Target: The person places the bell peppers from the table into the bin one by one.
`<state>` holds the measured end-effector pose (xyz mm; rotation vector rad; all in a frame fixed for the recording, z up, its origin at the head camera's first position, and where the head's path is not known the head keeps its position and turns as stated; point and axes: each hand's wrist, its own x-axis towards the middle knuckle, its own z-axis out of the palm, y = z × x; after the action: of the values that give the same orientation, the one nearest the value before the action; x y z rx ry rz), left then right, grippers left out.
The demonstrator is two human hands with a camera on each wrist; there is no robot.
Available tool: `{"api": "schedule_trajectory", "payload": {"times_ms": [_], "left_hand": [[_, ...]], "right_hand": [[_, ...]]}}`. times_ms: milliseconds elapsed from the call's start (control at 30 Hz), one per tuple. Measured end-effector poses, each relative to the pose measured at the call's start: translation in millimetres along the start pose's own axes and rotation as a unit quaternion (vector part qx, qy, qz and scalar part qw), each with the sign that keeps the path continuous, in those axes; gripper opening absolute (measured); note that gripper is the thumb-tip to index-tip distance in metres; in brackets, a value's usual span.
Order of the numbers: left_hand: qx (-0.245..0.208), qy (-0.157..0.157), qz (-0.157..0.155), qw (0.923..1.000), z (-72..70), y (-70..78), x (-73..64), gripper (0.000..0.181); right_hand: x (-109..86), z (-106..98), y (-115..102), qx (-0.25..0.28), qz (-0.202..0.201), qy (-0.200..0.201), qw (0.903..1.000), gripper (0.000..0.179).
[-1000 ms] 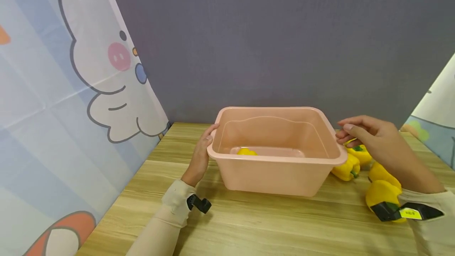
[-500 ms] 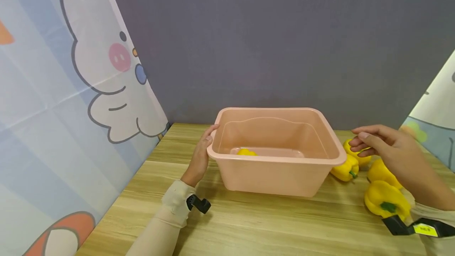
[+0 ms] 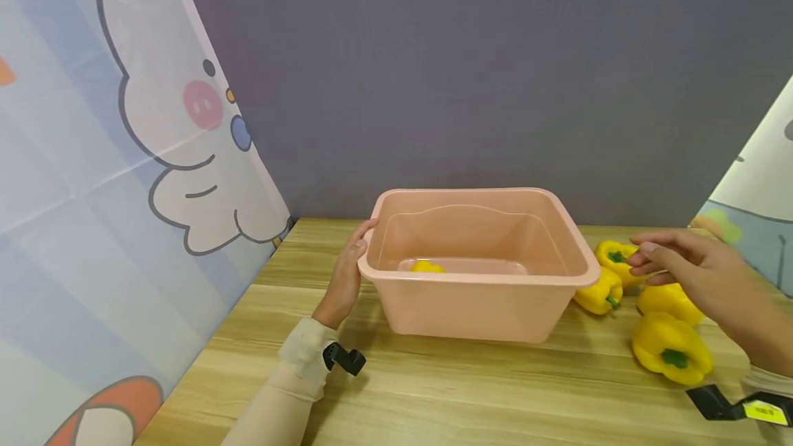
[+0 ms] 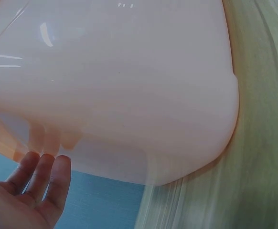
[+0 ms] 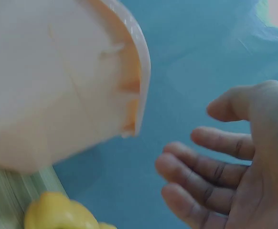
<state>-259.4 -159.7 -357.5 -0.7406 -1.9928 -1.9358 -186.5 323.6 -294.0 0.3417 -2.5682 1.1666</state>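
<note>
A pink rectangular plastic tub (image 3: 461,305) stands on the table. My left hand (image 3: 347,274) holds its left end at the rim; in the left wrist view the fingertips (image 4: 60,164) touch the outer wall below the rim. Part of a yellow bell pepper (image 3: 427,267) shows inside the tub, the rest hidden by the front wall. My right hand (image 3: 700,274) hovers right of the tub, its fingers loosely bent with nothing between them. Below and beside it lie a front bell pepper (image 3: 672,349), a partly covered bell pepper (image 3: 669,303), and two more bell peppers (image 3: 599,293) close to the tub.
The wooden table (image 3: 458,391) extends in front of the tub. A dark grey panel (image 3: 471,74) rises behind it. A printed cartoon cloth (image 3: 80,177) hangs along the left, and another printed cloth (image 3: 762,184) at the right.
My right hand has drawn away from the tub's right rim, moving right and slightly down over the bell peppers. My left hand and the tub have stayed put.
</note>
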Motion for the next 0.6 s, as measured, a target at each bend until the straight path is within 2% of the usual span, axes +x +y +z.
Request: {"api": "schedule_trajectory", "payload": {"times_ms": [167,367,600], "left_hand": [[-0.005,-0.004,0.000,1.0000,1.7,0.8,0.6,0.057],[-0.003,-0.008,0.000,1.0000,1.4,1.3,1.1,0.057],[0.004,-0.003,-0.003,1.0000,0.2,-0.3,0.9,0.056]], "right_hand": [[0.5,-4.0,9.1,-0.076,0.023,-0.017,0.9967,0.039],[0.8,-17.2,22.0,-0.106,0.040,-0.061,0.9916,0.044],[1.8,-30.5,33.0,-0.139,0.102,-0.131,0.9763,0.056]]}}
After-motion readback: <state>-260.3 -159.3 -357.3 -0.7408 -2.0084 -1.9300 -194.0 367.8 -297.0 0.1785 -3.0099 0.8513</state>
